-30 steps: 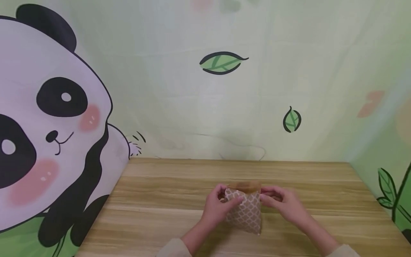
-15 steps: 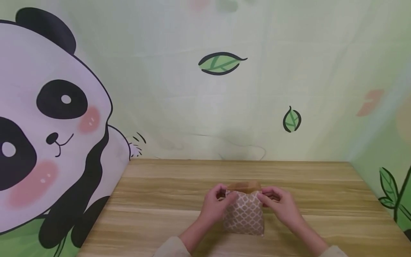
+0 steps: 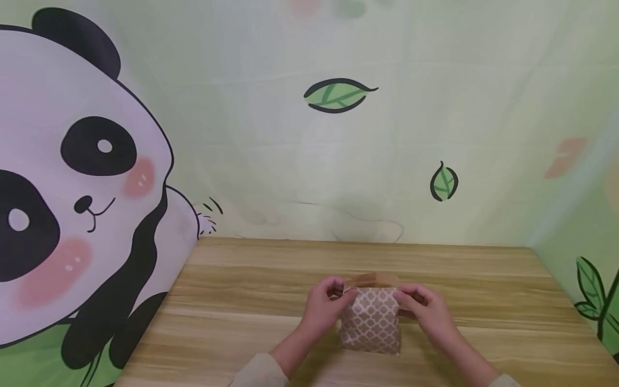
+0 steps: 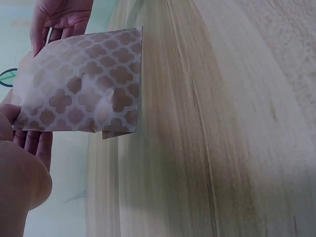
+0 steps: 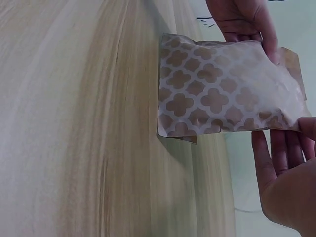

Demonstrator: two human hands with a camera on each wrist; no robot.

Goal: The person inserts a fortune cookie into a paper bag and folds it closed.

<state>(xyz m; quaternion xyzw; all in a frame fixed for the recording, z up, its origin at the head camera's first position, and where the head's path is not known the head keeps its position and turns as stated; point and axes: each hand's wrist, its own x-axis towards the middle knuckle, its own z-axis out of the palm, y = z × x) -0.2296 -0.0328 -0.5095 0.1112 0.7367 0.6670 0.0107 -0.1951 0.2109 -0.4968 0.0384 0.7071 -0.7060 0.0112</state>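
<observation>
A small brown paper bag point(image 3: 370, 322) with a white quatrefoil lattice print hangs between both hands near the table's front. Plain brown paper shows as a flap point(image 3: 374, 279) along its top edge. My left hand point(image 3: 323, 303) pinches the upper left corner, thumb on the printed face and fingers behind. At the upper right corner my right hand point(image 3: 427, 309) pinches it the same way. In the left wrist view the bag point(image 4: 86, 81) looks puffed and creased; its contents are hidden. The right wrist view shows the bag's point(image 5: 212, 94) lower edge with a folded bit beneath.
The wood-grain table point(image 3: 242, 301) stretches to a pale green cloth backdrop point(image 3: 271, 150) printed with leaves. A large printed panda point(image 3: 96, 215) covers the left side. More backdrop with plant prints closes off the right side.
The bag has turned from a tilted, gathered pose to facing the camera squarely, its top edge pulled straight. My right thumb has moved onto the bag's front corner.
</observation>
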